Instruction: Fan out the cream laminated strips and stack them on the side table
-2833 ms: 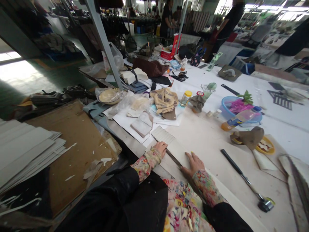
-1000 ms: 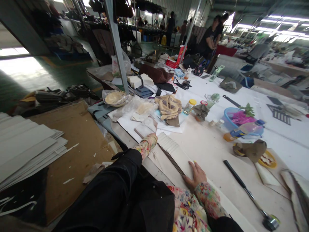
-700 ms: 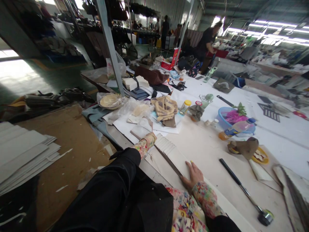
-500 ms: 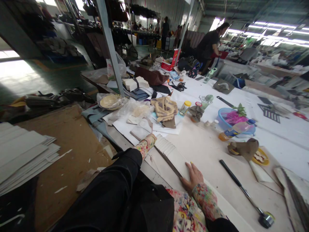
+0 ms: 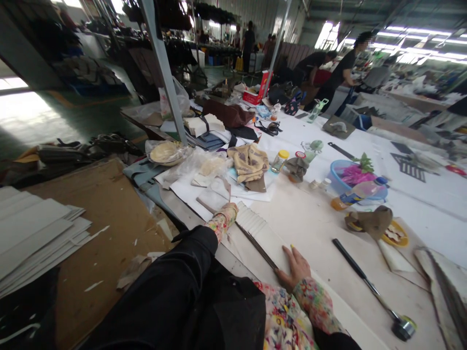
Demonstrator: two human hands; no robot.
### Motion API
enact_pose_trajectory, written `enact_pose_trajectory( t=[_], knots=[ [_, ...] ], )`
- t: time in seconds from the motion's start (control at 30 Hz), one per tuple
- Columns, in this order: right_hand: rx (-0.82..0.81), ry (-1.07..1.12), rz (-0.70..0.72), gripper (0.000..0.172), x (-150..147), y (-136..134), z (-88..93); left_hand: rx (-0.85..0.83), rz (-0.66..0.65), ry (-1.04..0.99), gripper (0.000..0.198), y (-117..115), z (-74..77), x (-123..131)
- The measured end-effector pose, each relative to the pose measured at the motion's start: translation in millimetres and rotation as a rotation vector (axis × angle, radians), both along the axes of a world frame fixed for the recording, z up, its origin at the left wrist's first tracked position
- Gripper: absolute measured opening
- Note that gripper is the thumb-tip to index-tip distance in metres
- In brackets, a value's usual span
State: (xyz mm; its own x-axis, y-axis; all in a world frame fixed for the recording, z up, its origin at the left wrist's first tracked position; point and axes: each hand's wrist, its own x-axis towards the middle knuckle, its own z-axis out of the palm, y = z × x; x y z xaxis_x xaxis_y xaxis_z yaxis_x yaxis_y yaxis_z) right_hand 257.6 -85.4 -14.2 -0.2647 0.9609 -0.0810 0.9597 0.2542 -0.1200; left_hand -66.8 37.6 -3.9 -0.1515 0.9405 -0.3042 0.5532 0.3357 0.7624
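I have the right hand [image 5: 295,267] resting, fingers spread, on the near end of a fanned stack of thin off-white, brown-edged strips [image 5: 260,224] on the pale-covered desk [image 5: 310,214]. The left hand [image 5: 232,207] is beside the far end, mostly hidden by its floral cuff [image 5: 220,223]; I cannot tell its grip.

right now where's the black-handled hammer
The hammer lies on the table at the lower right of the head view, to the right of the person's right hand and nearer the camera than the yellow dish.

Strips [image 5: 260,231] matt, paper-like; hammer head [image 5: 403,328] glossy metal
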Motion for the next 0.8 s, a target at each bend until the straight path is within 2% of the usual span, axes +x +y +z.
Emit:
enact_pose_trajectory(
  t=[0.1,0.23,0.33,0.4,0.5,0.6,0.67,0.7,0.8],
  knots=[
    [0.007,0.004,-0.010,0.072,-1,0,1.0,-0.078,-0.047,0.111,0.025,7,-9.0,1],
    [0.018,0.015,-0.007,0.071,-2,0,1.5,-0.045,-0.068,0.246,0.016,10,-13.9,0],
    [0.029,0.026,-0.004,0.072,-1,1,1.3,0.024,-0.103,0.323,0.011,7,-6.8,-2],
    [0.033,0.032,0.002,0.072,-1,1,1.0,0.104,-0.160,0.359,0.011,5,5.0,3],
    [0.044,0.031,-0.003,0.072,0,1,-0.7,0.250,-0.307,0.369,0.022,-1,29.3,32],
    [0.056,0.025,-0.004,0.073,0,1,-4.6,0.394,-0.546,0.328,0.024,-19,46.6,85],
    [0.058,0.014,0.003,0.073,1,1,-8.1,0.602,-0.768,0.327,0.030,-38,46.0,120],
    [0.056,0.009,0.005,0.073,2,1,-9.9,0.663,-0.837,0.337,0.033,-47,41.7,133],
    [0.035,0.014,0.003,0.076,5,2,-14.4,0.650,-0.904,0.415,0.043,-71,19.1,152]
  ],
)
